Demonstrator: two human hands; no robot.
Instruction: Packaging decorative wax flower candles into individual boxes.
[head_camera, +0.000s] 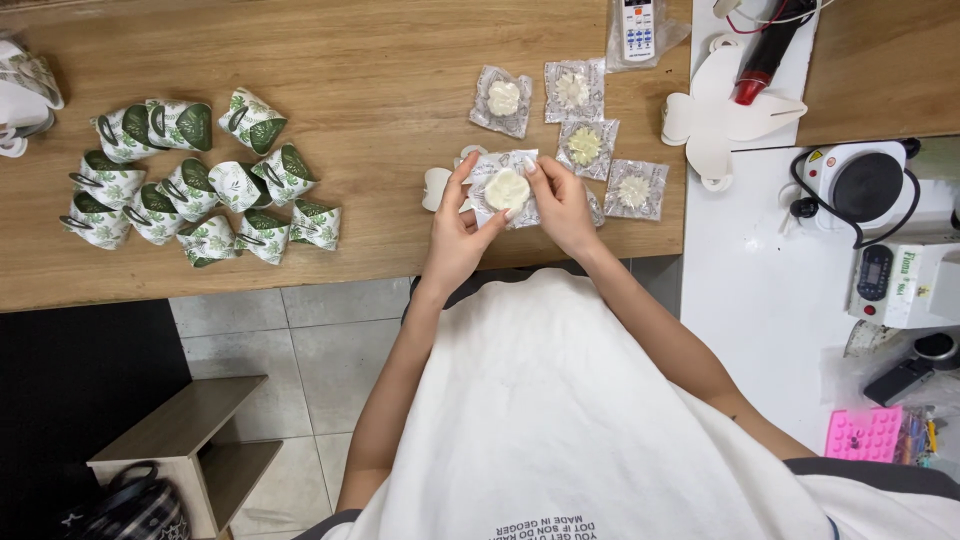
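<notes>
Both hands hold one clear plastic packet with a cream flower-shaped piece (507, 189) inside, above the front edge of the wooden table (370, 80). My left hand (455, 232) grips its left side, my right hand (561, 205) its right side. Several more such packets lie just beyond: one (502, 99), another (573, 90), a third (586, 146) and one at the right (634, 190). A small white flat cut-out (436, 188) lies beside my left hand.
A cluster of several small white-and-green leaf-patterned folded boxes (200, 185) lies at the table's left. A white remote in plastic (637, 28) and a flat white box blank (712, 115) lie at the back. Right: a small hot plate (862, 183), a scale (895, 280), a pink mould (862, 435).
</notes>
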